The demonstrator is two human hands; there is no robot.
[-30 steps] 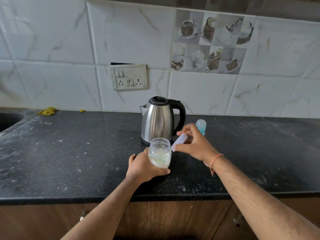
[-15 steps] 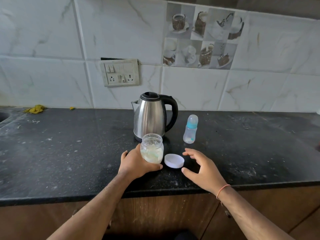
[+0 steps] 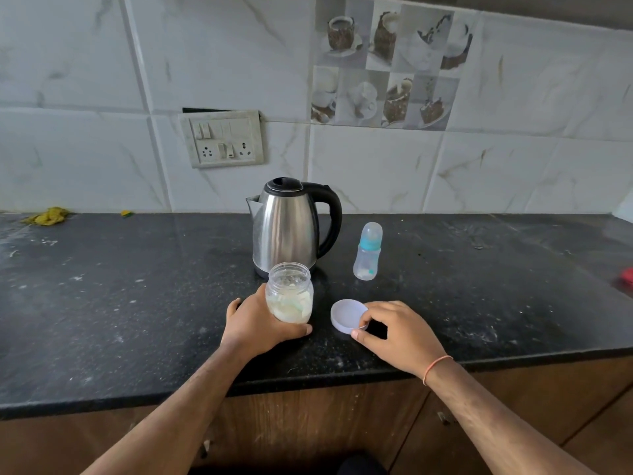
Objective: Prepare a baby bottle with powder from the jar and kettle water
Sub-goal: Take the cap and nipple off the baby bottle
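Jar (image 3: 289, 293): clear plastic, upright, long axis vertical, open mouth facing up; pale powder fills roughly its lower half; stands on the tabletop (image 3: 137, 303) just in front of the kettle.
Left hand (image 3: 255, 325): wrapped around the jar's lower half from the left, thumb across the near side at the base.
Lid (image 3: 347, 316): white disc lying flat on the tabletop, hollow side up, just right of the jar and apart from it.
Right hand (image 3: 399, 329): curled over the lid's right edge, fingertips (image 3: 363, 315) touching the rim, thumb at its near edge; the lid rests on the tabletop; an orange thread circles the wrist.
Kettle (image 3: 291, 228): steel body, black lid and base, upright; spout points left, black handle points right.
Baby bottle (image 3: 368, 252): upright, long axis vertical, translucent cap on top above a teal collar; stands right of the kettle, well behind the lid.
Surroundings: yellow scraps (image 3: 48, 216) at the far left against the wall; red object (image 3: 627, 277) cut off at the right edge; switch panel (image 3: 224, 138) on the tiled wall.
Obstruction: the jar overlaps the kettle's base in this view.
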